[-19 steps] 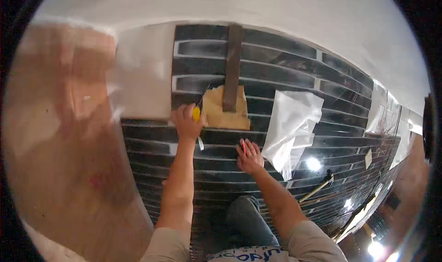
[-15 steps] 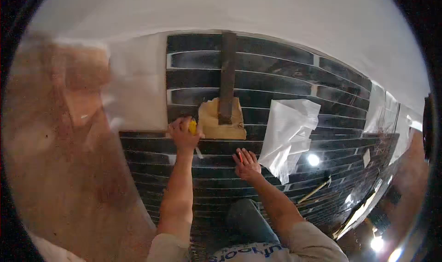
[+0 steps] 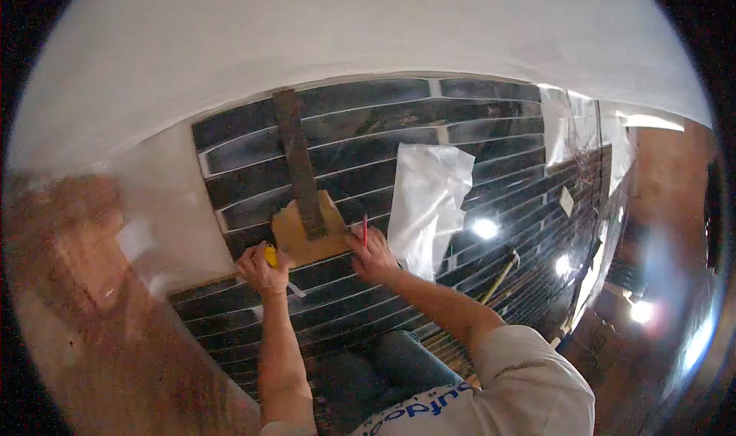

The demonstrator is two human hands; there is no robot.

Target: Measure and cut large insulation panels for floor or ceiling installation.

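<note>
My left hand [image 3: 257, 273] is closed around a yellow tape measure [image 3: 271, 255], low over the floor by the left corner of a torn-edged piece of brown paper or cardboard [image 3: 335, 223]. On that piece rests the near end of a long dark strip [image 3: 294, 149], which runs away toward the wall. At the brown piece's right edge, my right hand [image 3: 374, 260] grips a thin red pencil or marker [image 3: 365, 229], its upper end standing up from the fingers. Whether the tape blade is pulled out cannot be made out.
Black sheeting with pale stripes [image 3: 368, 137] covers the floor. A crumpled translucent plastic sheet [image 3: 423, 206] lies right of my right hand. Farther right are a hammer [image 3: 500, 280] with a yellowish handle and a small pale card [image 3: 566, 201]. A white wall [image 3: 368, 22] borders the far side.
My right hand has moved forward from the striped sheeting to the brown piece's right edge. The left hand keeps the tape measure near the left corner. The view has turned rightward.
</note>
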